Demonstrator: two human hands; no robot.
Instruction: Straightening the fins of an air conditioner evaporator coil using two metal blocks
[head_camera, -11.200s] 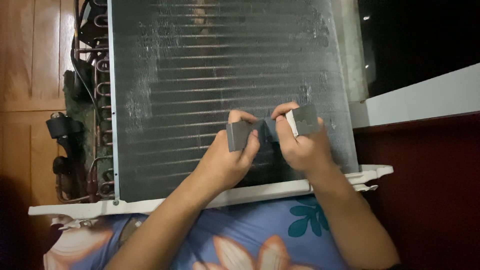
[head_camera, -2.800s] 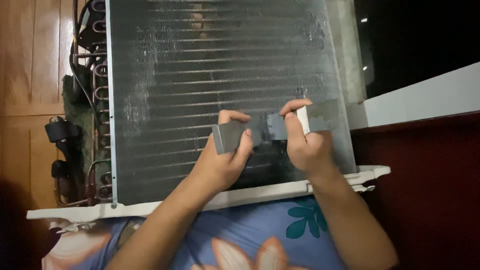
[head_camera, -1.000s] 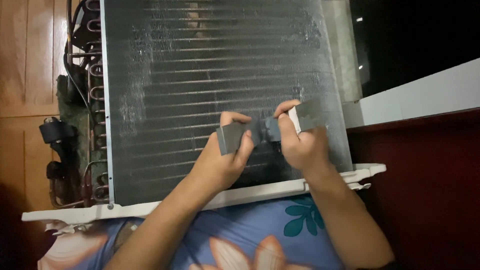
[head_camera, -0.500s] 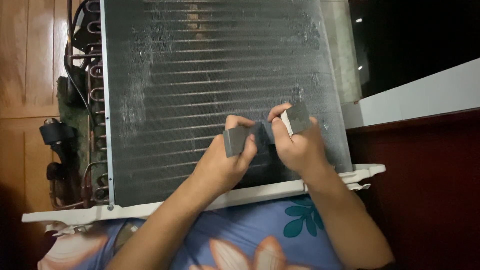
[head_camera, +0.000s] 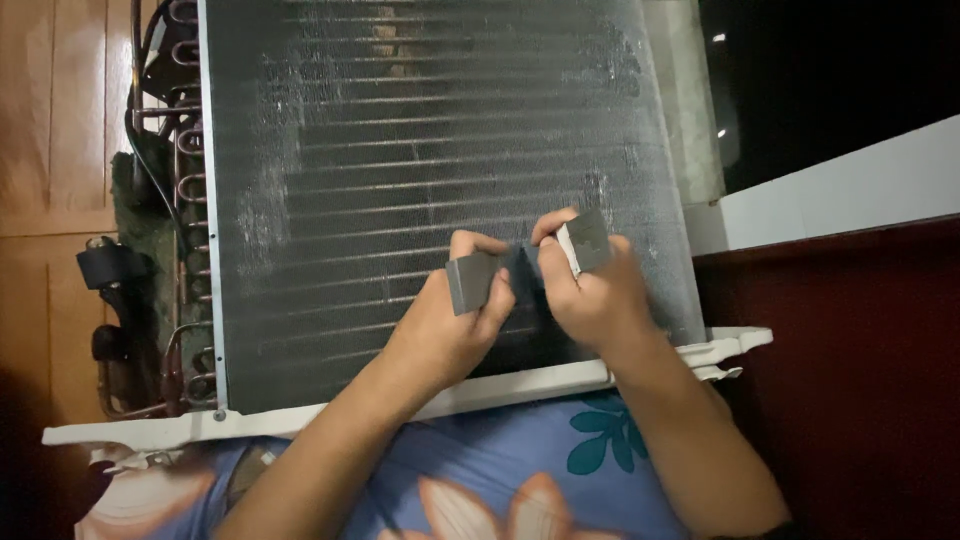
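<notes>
Grey aluminium finned coil panel (head_camera: 420, 180) of an opened air-conditioner unit, filling most of the view, framed below by a white plastic base rim (head_camera: 330, 410). Copper tube bends (head_camera: 190, 170) and black wiring along its left edge. Blue floral cloth (head_camera: 480, 470) beneath. Left hand (head_camera: 450, 325) and right hand (head_camera: 590, 295) pressed against the fins, fingers clenched around the two ends of a flat grey comb-like tool (head_camera: 525, 262), held across the panel's lower right part.

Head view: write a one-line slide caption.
Two hands, left hand and right hand, hold a grey comb against the finned coil of an air conditioner resting on the lap.
</notes>
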